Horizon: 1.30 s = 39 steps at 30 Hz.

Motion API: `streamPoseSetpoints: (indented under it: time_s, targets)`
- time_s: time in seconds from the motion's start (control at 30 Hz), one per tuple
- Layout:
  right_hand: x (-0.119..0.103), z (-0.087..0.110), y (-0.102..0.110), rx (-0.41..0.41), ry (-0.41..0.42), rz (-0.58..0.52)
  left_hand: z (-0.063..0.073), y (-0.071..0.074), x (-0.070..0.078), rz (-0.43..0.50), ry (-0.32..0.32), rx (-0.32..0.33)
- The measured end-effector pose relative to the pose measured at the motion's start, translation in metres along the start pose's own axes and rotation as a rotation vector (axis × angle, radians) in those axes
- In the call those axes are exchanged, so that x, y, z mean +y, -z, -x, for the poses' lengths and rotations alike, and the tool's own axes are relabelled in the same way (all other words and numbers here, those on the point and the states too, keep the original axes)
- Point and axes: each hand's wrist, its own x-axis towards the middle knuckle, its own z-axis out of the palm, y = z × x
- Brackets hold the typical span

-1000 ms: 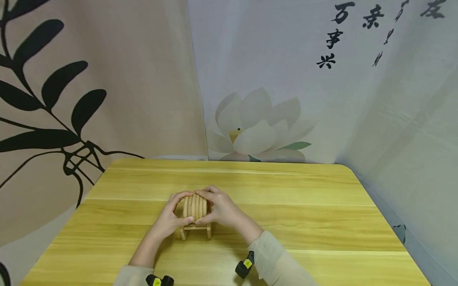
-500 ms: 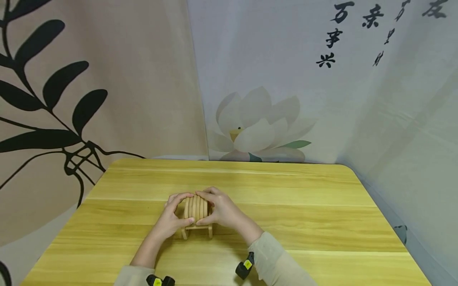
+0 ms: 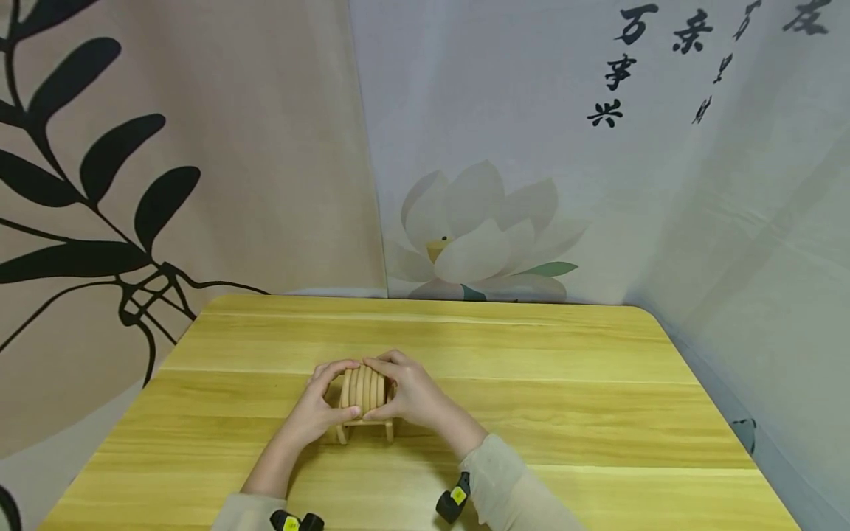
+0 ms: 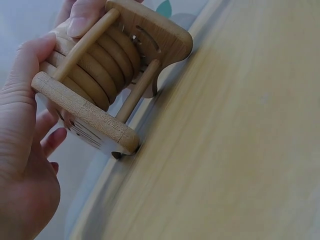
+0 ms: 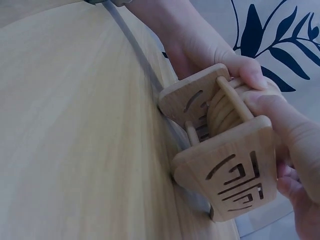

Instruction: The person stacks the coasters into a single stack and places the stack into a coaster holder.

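Several round wooden coasters [image 3: 364,389] stand on edge, side by side, in a small wooden coaster holder [image 3: 367,423] on the table. My left hand [image 3: 313,410] holds the row from the left, thumb on the near side and fingers over the top. From the right, my right hand [image 3: 417,392] grips the same row in a like way, its thumb close to the left one. The left wrist view shows the coasters [image 4: 102,65] behind the holder's round rods. A cut-out line pattern marks the holder's side panel [image 5: 230,175] in the right wrist view. Some fingertips are hidden behind the coasters.
The wooden table [image 3: 564,413] extends around the holder on all sides. Behind it hangs a pale cloth backdrop [image 3: 505,147] with a printed lotus, dark leaves and writing. Black wrist cameras [image 3: 453,498] sit below both hands.
Both hands keep their hold on the coasters, with the thumbs shifting only a little. The holder stays in the same place on the table.
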Motion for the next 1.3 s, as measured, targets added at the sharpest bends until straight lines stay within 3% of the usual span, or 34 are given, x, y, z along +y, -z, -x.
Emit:
streamPoseSetpoints:
  time_s: [0.2,0.4,0.53,0.8,1.0,1.3]
  targets:
    - [0.0,0.002,-0.003,0.01,-0.015,-0.025,0.003,0.002,0.016,0.046,-0.08,-0.024]
    - [0.001,0.003,-0.003,0.001,-0.025,-0.025,-0.003,0.001,-0.011,0.055,-0.193,-0.052]
    - [0.001,0.003,-0.003,-0.016,-0.041,-0.027,-0.005,0.0,-0.02,0.082,-0.171,-0.052]
    - [0.002,0.004,-0.004,-0.021,-0.044,-0.014,-0.005,0.0,-0.024,0.104,-0.159,-0.043]
    - [0.002,0.005,-0.004,-0.01,-0.058,-0.039,-0.006,-0.001,-0.021,0.141,-0.152,-0.018]
    - [-0.003,0.005,0.002,0.036,-0.056,-0.07,-0.006,0.0,-0.012,0.11,-0.13,0.039]
